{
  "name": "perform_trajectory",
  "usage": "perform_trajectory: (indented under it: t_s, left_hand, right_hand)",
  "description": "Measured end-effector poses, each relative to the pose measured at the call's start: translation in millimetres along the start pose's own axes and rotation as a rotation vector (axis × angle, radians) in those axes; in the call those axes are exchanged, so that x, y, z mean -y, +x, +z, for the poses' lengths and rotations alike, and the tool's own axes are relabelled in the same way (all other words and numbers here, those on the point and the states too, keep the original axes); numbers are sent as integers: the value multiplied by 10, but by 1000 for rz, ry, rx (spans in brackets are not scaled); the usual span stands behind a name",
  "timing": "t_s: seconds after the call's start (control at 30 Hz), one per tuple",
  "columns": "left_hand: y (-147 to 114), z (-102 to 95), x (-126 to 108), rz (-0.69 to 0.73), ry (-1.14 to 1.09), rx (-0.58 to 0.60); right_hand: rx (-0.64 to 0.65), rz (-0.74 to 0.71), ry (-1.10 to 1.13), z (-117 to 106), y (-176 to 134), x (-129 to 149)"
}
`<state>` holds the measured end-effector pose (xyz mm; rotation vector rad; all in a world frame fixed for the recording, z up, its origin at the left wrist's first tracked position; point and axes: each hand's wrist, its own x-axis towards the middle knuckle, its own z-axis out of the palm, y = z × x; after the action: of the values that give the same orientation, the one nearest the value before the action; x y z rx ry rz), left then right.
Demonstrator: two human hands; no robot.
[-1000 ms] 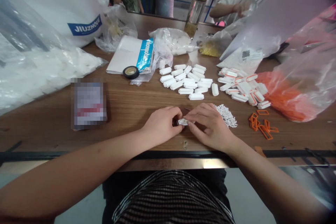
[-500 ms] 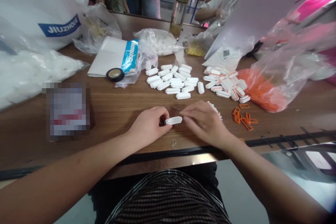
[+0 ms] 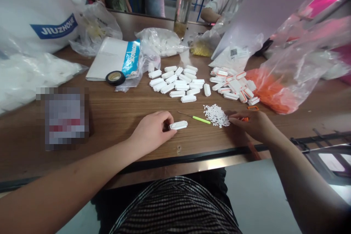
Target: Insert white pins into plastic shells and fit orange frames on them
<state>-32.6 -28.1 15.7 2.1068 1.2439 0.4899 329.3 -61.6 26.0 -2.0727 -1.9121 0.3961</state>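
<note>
Housing of white plastic (image 3: 181, 124), its upper face lined with small openings, lies toward the near edge of the tabletop (image 3: 117, 106), one end pinched between thumb and fingers of the left hand (image 3: 149, 128). It looks light, stiff and smooth, liable to twist if held only at the tip; the long side walls should give the surest hold and leave the openings uncovered. The right hand (image 3: 257, 126), nearer the right edge, curls over orange frames (image 3: 244, 119); whether it has one pinched cannot be told. They look thin and bendy, best taken by a long side.

Between the hands lie a green-handled pick (image 3: 201, 120), its point toward the left, and a heap of white pins (image 3: 216, 116) by the right fingertips, easily scattered by a sweeping wrist. A box with a blurred face (image 3: 65, 119) sits left of the hands. Farther in, loose white housings (image 3: 181, 86) and orange-banded housings (image 3: 234, 86) crowd the middle, a bag of orange frames (image 3: 276, 93) to their right. Toward the far edge are black tape (image 3: 115, 78), a notebook (image 3: 105, 56) and a bottle (image 3: 182, 12).
</note>
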Motion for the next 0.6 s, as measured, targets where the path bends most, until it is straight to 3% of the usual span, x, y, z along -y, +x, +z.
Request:
perform_trajectory:
  t_s: [0.47,0.6]
  left_hand:
    - [-13,-8,2,8,-22,-11]
    - [-19,0,8,6,-37,-14]
  right_hand:
    - [7,17,-138,21,8,217]
    - [-117,-164,-30,40,-14,585]
